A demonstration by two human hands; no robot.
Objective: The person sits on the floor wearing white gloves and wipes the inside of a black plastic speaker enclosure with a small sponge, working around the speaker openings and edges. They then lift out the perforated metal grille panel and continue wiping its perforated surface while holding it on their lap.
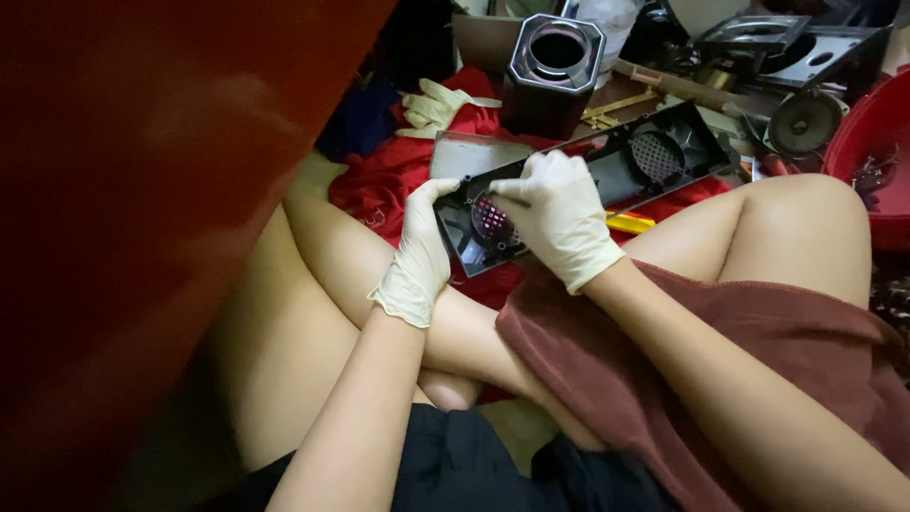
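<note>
A long black plastic speaker panel (pixel 626 175) with round grilles lies across my lap, resting on red cloth. My left hand (pixel 420 248), in a pale glove, grips the panel's near left end. In the same kind of glove, my right hand (pixel 559 210) rests on top of the panel beside the left round grille (pixel 491 220), fingers curled and pinching at the panel's upper edge. What it pinches is too small to tell.
A black speaker housing (pixel 553 71) stands behind the panel. A spare pale glove (pixel 436 106) lies on the red cloth (pixel 389 180). A loose speaker cone (pixel 804 123), black frames (pixel 806 47) and a red tub (pixel 877 142) sit at the right. A large red surface (pixel 142 190) fills the left.
</note>
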